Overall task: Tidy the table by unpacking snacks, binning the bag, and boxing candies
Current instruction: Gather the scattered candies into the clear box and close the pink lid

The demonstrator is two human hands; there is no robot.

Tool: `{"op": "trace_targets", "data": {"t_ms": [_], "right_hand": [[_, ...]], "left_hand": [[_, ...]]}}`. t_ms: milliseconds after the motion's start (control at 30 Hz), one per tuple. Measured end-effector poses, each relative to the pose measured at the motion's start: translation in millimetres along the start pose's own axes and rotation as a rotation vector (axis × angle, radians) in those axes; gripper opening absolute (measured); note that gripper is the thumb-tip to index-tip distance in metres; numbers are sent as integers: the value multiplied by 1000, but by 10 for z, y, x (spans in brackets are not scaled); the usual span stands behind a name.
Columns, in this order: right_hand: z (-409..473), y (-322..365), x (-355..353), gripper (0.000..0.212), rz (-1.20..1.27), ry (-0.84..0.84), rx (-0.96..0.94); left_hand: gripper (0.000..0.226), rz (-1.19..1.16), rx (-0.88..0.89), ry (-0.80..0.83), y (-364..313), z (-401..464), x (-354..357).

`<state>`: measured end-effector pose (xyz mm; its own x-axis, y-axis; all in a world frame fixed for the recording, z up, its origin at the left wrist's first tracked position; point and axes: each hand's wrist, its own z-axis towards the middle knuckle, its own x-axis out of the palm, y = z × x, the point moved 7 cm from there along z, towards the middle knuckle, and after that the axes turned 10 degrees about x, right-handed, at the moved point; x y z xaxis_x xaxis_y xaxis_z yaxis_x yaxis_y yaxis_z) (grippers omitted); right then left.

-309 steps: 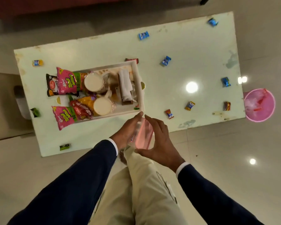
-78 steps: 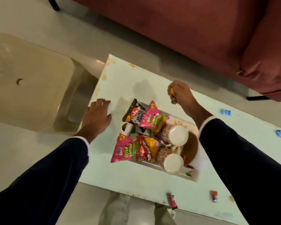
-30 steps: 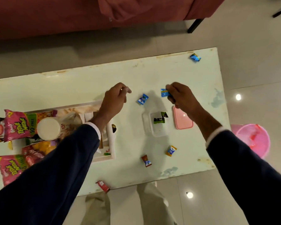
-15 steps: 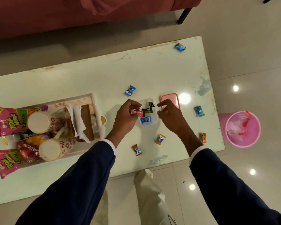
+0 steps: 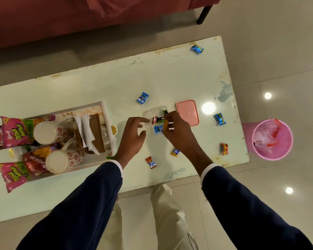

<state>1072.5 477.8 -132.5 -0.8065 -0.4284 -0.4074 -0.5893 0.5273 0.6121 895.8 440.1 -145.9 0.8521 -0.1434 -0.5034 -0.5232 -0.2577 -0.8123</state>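
A clear candy box (image 5: 148,112) stands mid-table and holds a red candy (image 5: 154,120), a black one, a blue one (image 5: 158,129) and a green one. Its pink lid (image 5: 187,112) lies just to its right. My right hand (image 5: 178,135) pinches an orange candy (image 5: 165,124) over the box. My left hand (image 5: 134,137) hovers at the box's left side, fingers relaxed and holding nothing. Several loose candies lie around: blue (image 5: 142,97), blue (image 5: 219,119), blue (image 5: 197,49), orange-red (image 5: 224,149), yellow-blue (image 5: 175,152), red (image 5: 150,162).
A white tray (image 5: 105,112) at the left holds pink snack packets (image 5: 16,132), two paper cups (image 5: 43,132) and napkins. A pink bin (image 5: 285,139) with a crumpled bag in it stands on the floor past the table's right end. A red sofa (image 5: 43,20) runs along the far side.
My left hand has let go of the red candy, which now lies in the box, and has drawn back slightly. My right hand has brought an orange candy over the box.
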Motion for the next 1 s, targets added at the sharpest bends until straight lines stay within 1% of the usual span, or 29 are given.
{"op": "trace_targets", "data": {"t_ms": [100, 133, 233, 333, 433, 500, 600, 633, 700, 767, 800, 867, 933, 1000], "right_hand": [[-74, -44, 21, 45, 6, -91, -7], [-134, -96, 15, 44, -14, -119, -8], [-299, -250, 12, 33, -118, -156, -22], [-261, -198, 12, 26, -218, -174, -45], [-20, 42, 46, 30, -329, -205, -101], [159, 189, 150, 36, -444, -171, -141], [335, 209, 275, 38, -615, -105, -134], [349, 178, 289, 38, -611, -92, -130], [290, 103, 297, 36, -476, -79, -140], [129, 4, 290, 27, -337, -80, -178], [21, -71, 320, 23, -322, -66, -196], [-238, -300, 475, 19, -361, 16, -181], [-490, -567, 702, 19, -438, 113, -117], [-702, -754, 936, 34, -521, 158, -80]], "left_hand": [[45, 18, -37, 30, 155, -126, 1], [45, 11, -41, 37, 184, -163, 11], [43, -16, -59, 50, 226, -259, 64], [41, -41, -88, 56, 269, -379, 139], [40, -56, -114, 68, 316, -506, 207], [39, -72, -126, 56, 367, -611, 219], [39, -102, -155, 30, 481, -803, 202], [39, -104, -169, 20, 528, -870, 180], [41, -93, -193, -17, 616, -1021, 99], [46, -55, -203, -58, 673, -1192, -3], [47, -24, -204, -78, 702, -1291, -64], [44, 48, -225, -133, 778, -1516, -208], [35, 124, -286, -210, 909, -1743, -363], [29, 178, -361, -271, 1069, -1951, -491]]}}
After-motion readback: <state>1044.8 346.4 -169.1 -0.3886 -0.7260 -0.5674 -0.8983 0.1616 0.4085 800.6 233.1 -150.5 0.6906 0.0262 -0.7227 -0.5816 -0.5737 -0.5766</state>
